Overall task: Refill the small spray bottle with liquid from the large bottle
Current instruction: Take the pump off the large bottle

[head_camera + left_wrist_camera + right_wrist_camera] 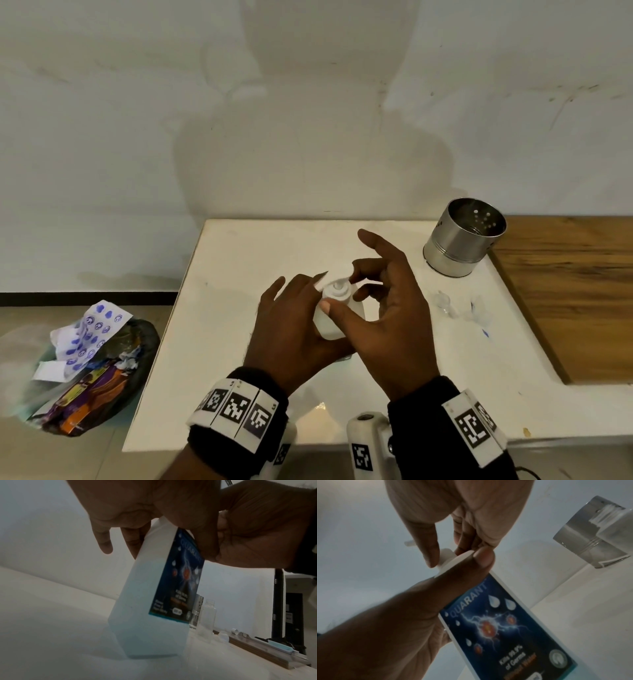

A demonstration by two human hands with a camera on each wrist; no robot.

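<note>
The large white bottle (pixel 329 322) with a blue label (pixel 496 622) stands at the middle of the white table (pixel 239 260), tilted slightly. My left hand (pixel 301 305) grips its body from the left, thumb along the label edge. My right hand (pixel 347 286) pinches the white pump top (pixel 337 289) at the neck with thumb and curled fingers, index finger stretched out. The small clear spray bottle (pixel 207 618) stands upright and uncapped to the right (pixel 445 301). Its clear spray head (pixel 478 310) lies beside it.
A perforated steel canister (pixel 462 236) stands at the back right, by a wooden board (pixel 575 291). A rubbish bag (pixel 92 373) with wrappers sits on the floor left of the table. The wall runs right behind the table.
</note>
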